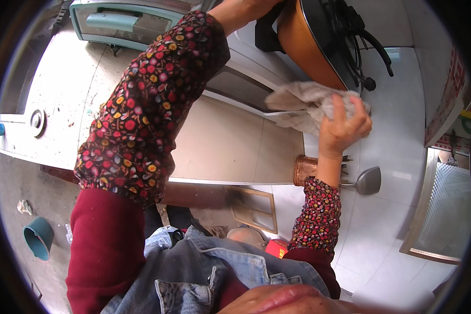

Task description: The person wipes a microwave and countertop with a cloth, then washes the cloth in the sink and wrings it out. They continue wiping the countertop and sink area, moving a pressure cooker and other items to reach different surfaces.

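Observation:
An orange pan point(306, 44) with a dark inside is tilted up on its side at the top of the view, black cords point(353, 42) beside its rim. My right hand point(345, 125) is closed on a crumpled, pale beige cloth point(303, 102) and presses it against the pan's lower edge. My left hand point(246, 9) is at the top edge, close to a black part point(268, 29) of the pan. Its fingers are cut off by the frame, so their grip does not show.
A teal toaster oven point(125, 21) stands on the tiled counter point(220, 141), left of the pan. A copper-coloured canister point(305, 170) and a grey spatula point(369, 180) are near my right wrist. A round lid point(37, 123) lies at far left; a teal bucket point(38, 238) is on the floor.

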Demonstrator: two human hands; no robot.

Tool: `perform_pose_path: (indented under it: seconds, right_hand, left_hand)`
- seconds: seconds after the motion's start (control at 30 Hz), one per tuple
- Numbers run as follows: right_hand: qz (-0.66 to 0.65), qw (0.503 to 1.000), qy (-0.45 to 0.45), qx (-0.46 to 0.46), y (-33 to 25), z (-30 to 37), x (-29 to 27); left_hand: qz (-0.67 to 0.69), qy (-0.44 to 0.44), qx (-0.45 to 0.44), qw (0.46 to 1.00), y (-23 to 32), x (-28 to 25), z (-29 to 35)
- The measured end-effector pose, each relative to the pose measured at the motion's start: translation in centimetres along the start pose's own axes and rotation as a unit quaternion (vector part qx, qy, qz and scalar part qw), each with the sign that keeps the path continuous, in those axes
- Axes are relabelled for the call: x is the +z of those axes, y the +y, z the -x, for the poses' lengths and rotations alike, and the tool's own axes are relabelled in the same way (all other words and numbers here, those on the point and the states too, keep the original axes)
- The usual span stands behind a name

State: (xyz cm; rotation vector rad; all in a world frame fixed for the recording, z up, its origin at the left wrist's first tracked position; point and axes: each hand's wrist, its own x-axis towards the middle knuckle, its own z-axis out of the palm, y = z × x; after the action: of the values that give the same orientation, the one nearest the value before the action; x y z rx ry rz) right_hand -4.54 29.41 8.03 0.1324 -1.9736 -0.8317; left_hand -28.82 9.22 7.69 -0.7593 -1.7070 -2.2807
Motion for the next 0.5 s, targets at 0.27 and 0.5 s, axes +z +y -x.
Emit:
perform_pose_path:
  seconds: [0.27, 0.5]
  right_hand:
    - [-0.192, 0.977, 0.089, 0.03, -5.7, -6.4, -1.2]
    - [-0.139, 0.968, 0.198, -0.071, -6.9, -7.8, 3.0]
  left_hand:
    - [0.02, -0.002, 0.01, 1.0, -1.2, 1.2, -0.4]
    - [0.076, -0.121, -0.051, 0.988, 1.0, 1.9, 1.2]
